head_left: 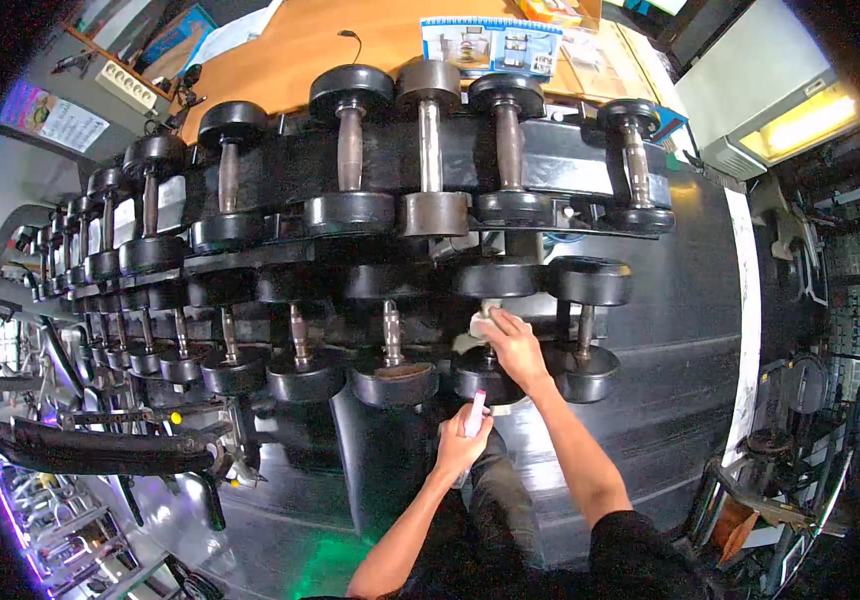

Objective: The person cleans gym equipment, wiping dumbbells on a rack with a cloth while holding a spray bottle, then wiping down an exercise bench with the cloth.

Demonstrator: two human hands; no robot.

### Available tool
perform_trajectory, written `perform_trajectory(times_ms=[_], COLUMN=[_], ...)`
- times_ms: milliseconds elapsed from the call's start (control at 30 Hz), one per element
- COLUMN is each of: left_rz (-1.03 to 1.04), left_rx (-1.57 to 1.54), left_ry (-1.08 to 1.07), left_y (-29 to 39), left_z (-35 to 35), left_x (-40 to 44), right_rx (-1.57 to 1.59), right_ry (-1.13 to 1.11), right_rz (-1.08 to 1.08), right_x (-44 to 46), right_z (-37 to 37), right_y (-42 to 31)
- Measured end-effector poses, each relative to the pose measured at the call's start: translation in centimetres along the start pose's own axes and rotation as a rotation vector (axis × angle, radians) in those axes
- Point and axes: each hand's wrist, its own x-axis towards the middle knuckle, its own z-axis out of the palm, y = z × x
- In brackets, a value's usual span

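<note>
My right hand (pixel 513 345) presses a pale cloth (pixel 485 318) against the handle of a black dumbbell (pixel 498 279) on the lower rack row. Part of that handle is hidden by the cloth and fingers. Close to the same dumbbell's near end, my left hand (pixel 463 440) is closed around a white bottle (pixel 475 415) with a pinkish top. A neighbouring dumbbell (pixel 587 281) lies just to the right, and another dumbbell (pixel 393 383) with a worn brownish patch on its near end lies to the left.
An upper row of dumbbells on the rack (pixel 285 165) stands beyond my hands. Behind it is a wooden desk (pixel 390 30) with a desk calendar (pixel 491 45). A padded black bench (pixel 100 450) is at the left, and gym equipment (pixel 765 480) stands at the right.
</note>
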Motion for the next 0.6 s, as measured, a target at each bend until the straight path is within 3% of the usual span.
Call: perform_trajectory(times_ms=[200, 267, 300, 333, 400, 467, 533, 600], left_rz=[0.001, -0.074, -0.063, -0.066, 0.059, 0.054, 0.088, 0.094], left_rx=[-0.003, -0.072, -0.110, -0.109, -0.032, -0.029, -0.018, -0.037], left_ry=[-0.037, -0.032, -0.044, -0.040, -0.071, -0.070, -0.067, -0.049], left_y=[-0.6, 0.5, 0.5, 0.6, 0.8, 1.2, 1.5, 1.5], left_z=[-0.7, -1.1, -1.3, -1.4, -2.1, -2.7, -3.3, -3.5], left_x=[-0.5, -0.6, -0.7, -0.6, -0.7, -0.9, -0.9, -0.9], right_rx=[0.145, 0.141, 0.206, 0.167, -0.020, -0.125, -0.196, 0.024], right_ry=[-0.135, -0.585, -0.549, -0.434, -0.736, -0.784, -0.719, -0.210], right_rz=[0.072, 0.342, 0.299, 0.055, 0.126, 0.473, 0.576, 0.793], right_x=[-0.3, -0.6, -0.3, -0.9, 1.7, 2.9, 3.0, 1.5], right_z=[-0.4, -1.4, -1.6, 1.1, -0.8, -2.5, -3.7, -2.4], right_y=[0.2, -0.4, 0.3, 3.6, 4.4, 4.7, 3.6, 2.9])
